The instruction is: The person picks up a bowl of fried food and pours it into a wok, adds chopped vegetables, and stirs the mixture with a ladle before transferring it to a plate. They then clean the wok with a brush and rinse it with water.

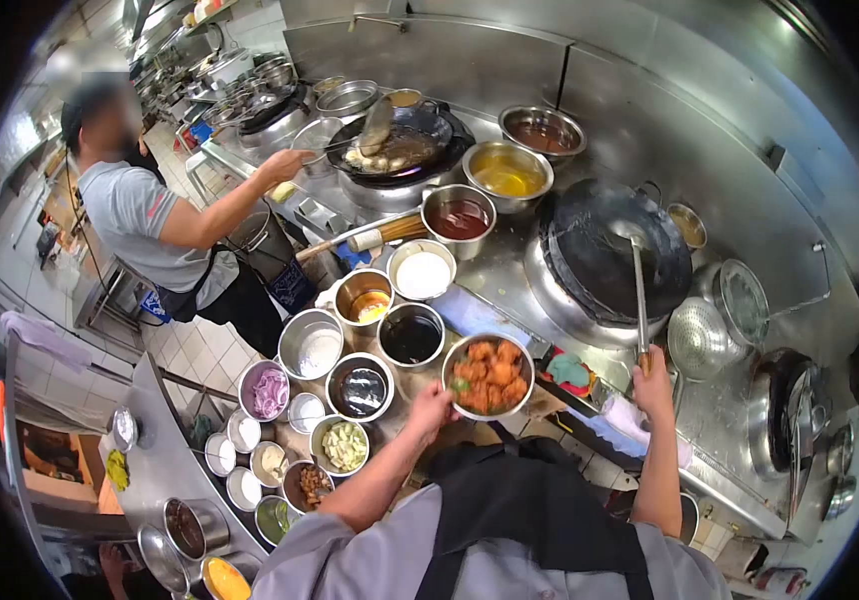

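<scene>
My left hand (432,408) grips the rim of a steel bowl (458,399) in front of my apron. Inside it lie orange-brown fried pieces (493,375) with some green bits. My right hand (654,380) is wrapped round the wooden handle end of a long ladle (640,290). The ladle's round head rests in a dark wok (590,240) on the burner ahead of me, with faint steam over it. Close to the bowl on the left stand a pot of dark sauce (412,335) and a second dark-liquid pot (361,391).
Left of me are several steel pots, including sliced onion (268,392) and chopped pale-green vegetable (344,445). A co-worker (150,200) tends another wok (400,140). Bowls of yellow liquid (510,172) and red sauce (459,218) sit between the woks; a perforated strainer (698,338) lies at right.
</scene>
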`<act>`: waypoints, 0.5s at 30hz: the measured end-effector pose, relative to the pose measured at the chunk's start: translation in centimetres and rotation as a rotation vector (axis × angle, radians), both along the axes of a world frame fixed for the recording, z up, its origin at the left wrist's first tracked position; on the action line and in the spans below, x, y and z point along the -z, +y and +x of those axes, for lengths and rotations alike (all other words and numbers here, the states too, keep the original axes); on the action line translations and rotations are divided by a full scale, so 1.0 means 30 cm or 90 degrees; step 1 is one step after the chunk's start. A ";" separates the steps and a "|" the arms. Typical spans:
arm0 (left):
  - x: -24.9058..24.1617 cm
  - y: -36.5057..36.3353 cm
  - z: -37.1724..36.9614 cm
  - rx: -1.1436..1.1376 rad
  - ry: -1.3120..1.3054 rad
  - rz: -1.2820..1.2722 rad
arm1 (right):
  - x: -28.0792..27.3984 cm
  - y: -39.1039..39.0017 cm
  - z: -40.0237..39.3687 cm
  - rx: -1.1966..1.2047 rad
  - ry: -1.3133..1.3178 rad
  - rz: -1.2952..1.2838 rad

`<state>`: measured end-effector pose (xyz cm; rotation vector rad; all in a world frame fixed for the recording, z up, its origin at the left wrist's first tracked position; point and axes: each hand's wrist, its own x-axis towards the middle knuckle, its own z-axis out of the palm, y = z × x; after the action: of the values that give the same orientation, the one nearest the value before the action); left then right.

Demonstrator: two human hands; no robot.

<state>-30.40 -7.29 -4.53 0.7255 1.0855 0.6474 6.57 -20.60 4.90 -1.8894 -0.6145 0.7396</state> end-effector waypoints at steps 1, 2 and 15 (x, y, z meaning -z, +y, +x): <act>0.008 0.025 0.036 0.009 -0.011 0.030 | 0.059 -0.063 0.004 -0.008 -0.156 -0.035; -0.011 0.049 0.078 0.012 -0.018 0.034 | 0.051 -0.126 0.017 -0.009 -0.156 -0.035; -0.419 0.277 0.600 -0.021 -0.086 0.163 | -0.063 -0.538 0.096 0.009 0.309 0.141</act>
<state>-12.41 1.02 8.03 0.8713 0.9004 0.8623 9.46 -36.75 6.80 -1.4383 -0.3543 1.0330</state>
